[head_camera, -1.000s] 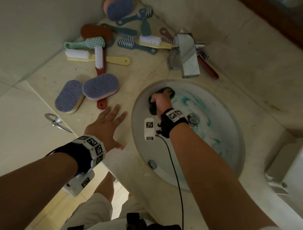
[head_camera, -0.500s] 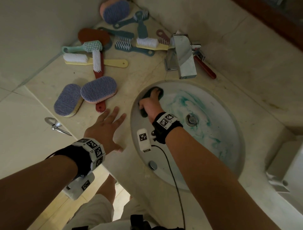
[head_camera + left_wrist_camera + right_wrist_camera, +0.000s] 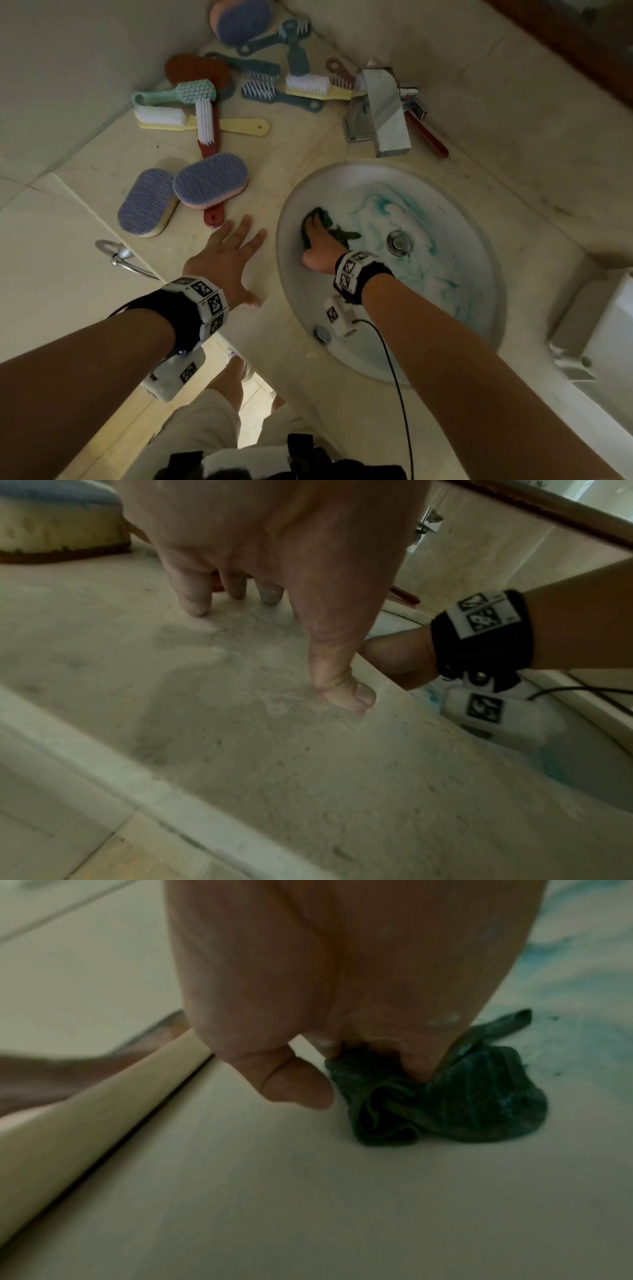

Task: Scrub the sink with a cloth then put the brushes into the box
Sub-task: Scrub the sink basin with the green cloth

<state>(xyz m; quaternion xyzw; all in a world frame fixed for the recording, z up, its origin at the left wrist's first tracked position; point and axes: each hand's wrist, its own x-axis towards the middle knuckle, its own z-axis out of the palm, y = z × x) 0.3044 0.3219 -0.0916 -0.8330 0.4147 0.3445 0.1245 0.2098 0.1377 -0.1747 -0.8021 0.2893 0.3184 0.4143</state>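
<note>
So, the dark green cloth point(image 3: 327, 219) is pressed against the left inside wall of the sink point(image 3: 479, 260) by the right hand point(image 3: 318, 246), fingers together on top, thumb off it (blue-green smears are spread around the drain point(image 3: 398, 241)). The left hand point(image 3: 226, 260) is laid spread-fingered on the tabletop point(image 3: 294, 150) beside the sink. Brushes point(image 3: 210, 185) are scattered further back.

I can read no words, brands or numbers anywhere. The only signs are black-and-white square code patterns on the black band with white tiles at my left wrist point(image 3: 205, 298), its twin at my right wrist point(image 3: 352, 274), and both white camera housings point(image 3: 178, 373) beneath.
</note>
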